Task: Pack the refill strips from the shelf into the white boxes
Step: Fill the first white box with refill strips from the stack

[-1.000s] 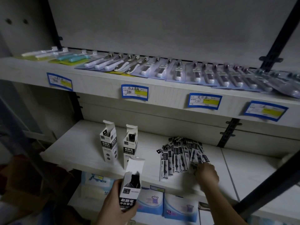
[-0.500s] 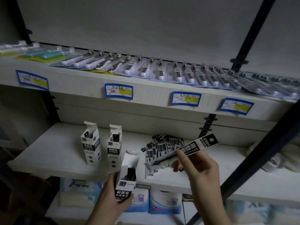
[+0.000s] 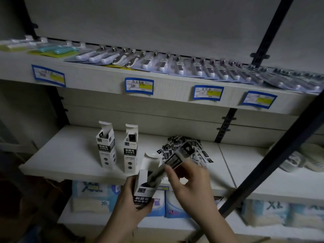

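Low in the frame, just left of centre, the left hand (image 3: 130, 204) grips a white box (image 3: 145, 189) from below, fingers curled round its lower part, flap up and mouth open. Right beside it the right hand (image 3: 191, 183) pinches a refill strip (image 3: 172, 161) between thumb and fingers, and the strip slants from upper right down to lower left, its lower end inside the box mouth, its upper end blurred. Behind the hands, in the middle of the frame, the loose pile of strips (image 3: 185, 149) lies fanned out on the middle shelf (image 3: 66, 155), just right of the held box's flap. Left of the pile stand two more boxes, upright on the same shelf with flaps raised: the left box (image 3: 106, 146) and, just beside it, the second box (image 3: 131, 148), each showing something dark in its open top. Across the upper part of the frame the top shelf (image 3: 105, 79) carries a row of blister packs (image 3: 175, 67), and blue and yellow price tags (image 3: 139, 85) hang along its front edge. At the bottom, under the middle shelf, sit pale blue packets (image 3: 173, 206) marked XL. A dark bar (image 3: 273, 155) cuts diagonally across the right side.
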`<state>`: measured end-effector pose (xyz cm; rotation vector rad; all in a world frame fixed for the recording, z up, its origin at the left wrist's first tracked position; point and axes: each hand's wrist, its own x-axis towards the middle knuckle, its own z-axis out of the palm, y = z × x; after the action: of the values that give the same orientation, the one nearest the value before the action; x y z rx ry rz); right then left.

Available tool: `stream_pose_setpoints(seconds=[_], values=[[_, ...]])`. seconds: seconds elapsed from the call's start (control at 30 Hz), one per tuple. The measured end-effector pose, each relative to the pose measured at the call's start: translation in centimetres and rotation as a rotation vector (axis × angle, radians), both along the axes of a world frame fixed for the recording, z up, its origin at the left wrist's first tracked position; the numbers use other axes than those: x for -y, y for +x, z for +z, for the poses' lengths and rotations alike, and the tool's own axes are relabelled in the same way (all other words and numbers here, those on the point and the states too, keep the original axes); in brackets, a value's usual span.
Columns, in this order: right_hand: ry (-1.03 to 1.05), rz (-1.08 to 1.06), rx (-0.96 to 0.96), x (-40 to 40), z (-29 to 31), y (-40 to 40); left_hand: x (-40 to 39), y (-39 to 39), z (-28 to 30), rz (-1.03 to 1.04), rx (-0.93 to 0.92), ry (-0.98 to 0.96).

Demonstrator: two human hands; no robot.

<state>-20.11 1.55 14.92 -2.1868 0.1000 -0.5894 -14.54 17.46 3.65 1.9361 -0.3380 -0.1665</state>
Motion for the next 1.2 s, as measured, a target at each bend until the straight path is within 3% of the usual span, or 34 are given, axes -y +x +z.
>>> stream_pose_setpoints(seconds=[0.13, 0.3, 0.4, 0.7, 0.97, 1.2], values=[[-0.184, 0.19, -0.204, -1.0, -0.1, 0.6, -0.1, -0.3, -0.4, -0.002, 0.012, 0.032], [0.027, 0.095, -0.026, -1.5, -0.3, 0.8, -0.1, -0.3, -0.7, 0.01, -0.005, 0.038], [-0.06, 0.144, -0.049, -1.9, -0.8, 1.2, -0.2, -0.1, -0.9, 0.008, -0.002, 0.047], [0.008, -0.001, -0.107, -1.4, -1.5, 3.3, 0.2, -0.4, -0.5, 0.052, 0.063, 0.101], [-0.147, 0.266, -0.282, 0.2, -1.8, 2.7, -0.2, 0.3, -1.6, 0.079, 0.056, 0.103], [-0.173, 0.307, -0.088, 0.7, -2.2, 2.8, 0.0, 0.7, -2.0, 0.102, 0.066, 0.115]])
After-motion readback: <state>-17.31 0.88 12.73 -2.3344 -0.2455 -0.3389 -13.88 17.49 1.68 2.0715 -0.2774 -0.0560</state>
